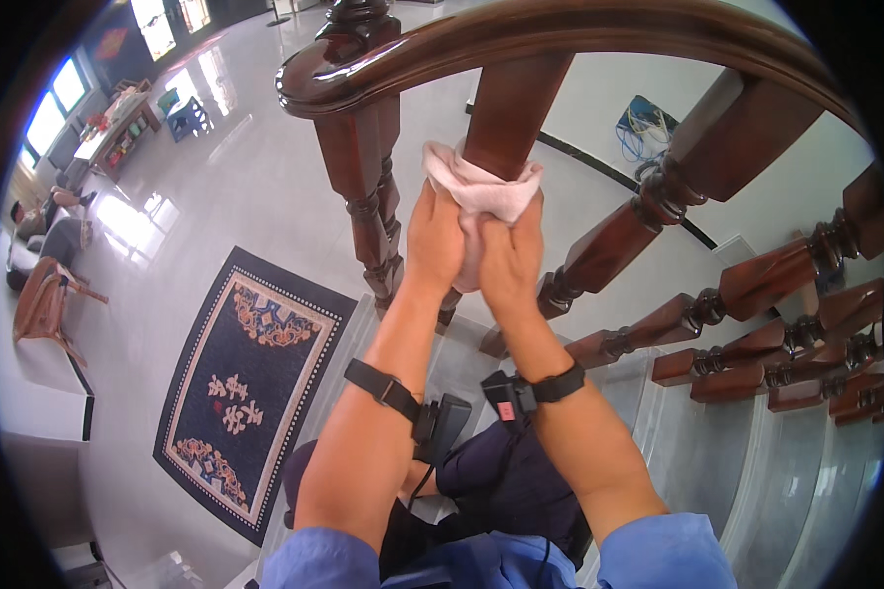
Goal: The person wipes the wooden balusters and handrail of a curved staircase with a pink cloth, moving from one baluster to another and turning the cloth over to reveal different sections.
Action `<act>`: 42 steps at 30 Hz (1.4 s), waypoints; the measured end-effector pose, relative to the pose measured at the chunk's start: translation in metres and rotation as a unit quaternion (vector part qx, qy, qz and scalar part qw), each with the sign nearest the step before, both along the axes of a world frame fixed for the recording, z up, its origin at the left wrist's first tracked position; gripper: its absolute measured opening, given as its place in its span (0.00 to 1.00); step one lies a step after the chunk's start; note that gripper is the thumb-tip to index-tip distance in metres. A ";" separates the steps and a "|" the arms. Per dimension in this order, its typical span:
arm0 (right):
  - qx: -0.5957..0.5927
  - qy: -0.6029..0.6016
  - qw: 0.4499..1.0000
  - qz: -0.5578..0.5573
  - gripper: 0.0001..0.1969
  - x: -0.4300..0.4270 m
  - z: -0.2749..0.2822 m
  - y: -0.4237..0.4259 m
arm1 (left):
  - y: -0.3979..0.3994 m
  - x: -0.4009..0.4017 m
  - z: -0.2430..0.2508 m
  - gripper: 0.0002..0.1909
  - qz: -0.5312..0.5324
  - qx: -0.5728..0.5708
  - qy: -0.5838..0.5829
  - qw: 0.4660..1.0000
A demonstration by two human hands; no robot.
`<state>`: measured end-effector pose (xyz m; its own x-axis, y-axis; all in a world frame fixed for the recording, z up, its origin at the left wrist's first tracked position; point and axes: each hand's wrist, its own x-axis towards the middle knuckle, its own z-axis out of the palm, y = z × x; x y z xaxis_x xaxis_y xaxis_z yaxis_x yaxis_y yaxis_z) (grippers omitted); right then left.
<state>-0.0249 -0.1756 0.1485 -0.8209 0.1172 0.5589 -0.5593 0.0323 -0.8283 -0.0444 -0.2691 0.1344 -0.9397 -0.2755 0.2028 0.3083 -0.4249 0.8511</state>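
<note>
A pale pink cloth (pixel 475 184) is wrapped around a dark wooden baluster (pixel 519 103) of a staircase railing, below the curved handrail (pixel 560 28). My left hand (pixel 436 239) grips the cloth from the left side of the baluster. From the right side, my right hand (pixel 514 247) presses the same cloth, close beside the left. Part of the cloth hangs down between both hands. Most fingertips are hidden behind the cloth and the baluster. Both wrists carry black straps with small devices.
More wooden balusters (pixel 611 250) descend at the right beside grey stair treads (pixel 692 442). A dark patterned rug (pixel 254 390) lies at the left. Farther off are a wooden chair (pixel 40 305), a seated person (pixel 33 221), a low table (pixel 118 132), and a blue box with cables (pixel 644 121).
</note>
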 end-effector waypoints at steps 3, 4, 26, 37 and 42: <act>0.015 -0.021 0.993 0.115 0.31 -0.005 -0.020 0.024 | 0.007 0.014 -0.006 0.22 0.086 -0.118 0.055 0.988; 0.017 -0.020 0.997 0.073 0.29 -0.001 -0.037 0.022 | 0.006 0.019 -0.018 0.21 0.095 -0.150 0.029 0.984; 0.109 -0.221 0.969 -0.019 0.17 0.006 -0.165 0.003 | -0.016 0.009 -0.145 0.19 -0.018 -0.201 -0.224 0.954; 0.116 -0.312 0.943 -0.017 0.23 0.094 -0.091 0.102 | 0.046 0.082 -0.089 0.25 0.145 -0.237 -0.314 0.908; 0.065 -0.232 0.959 -0.147 0.19 0.113 -0.074 0.141 | 0.083 0.102 -0.024 0.21 0.182 -0.280 -0.198 0.921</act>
<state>0.0881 -0.0351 0.0741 -0.9267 0.3368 0.1665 -0.0819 0.2514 -0.9644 0.0577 -0.1862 0.1105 -0.8365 -0.5435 0.0703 -0.0383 0.1859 0.9818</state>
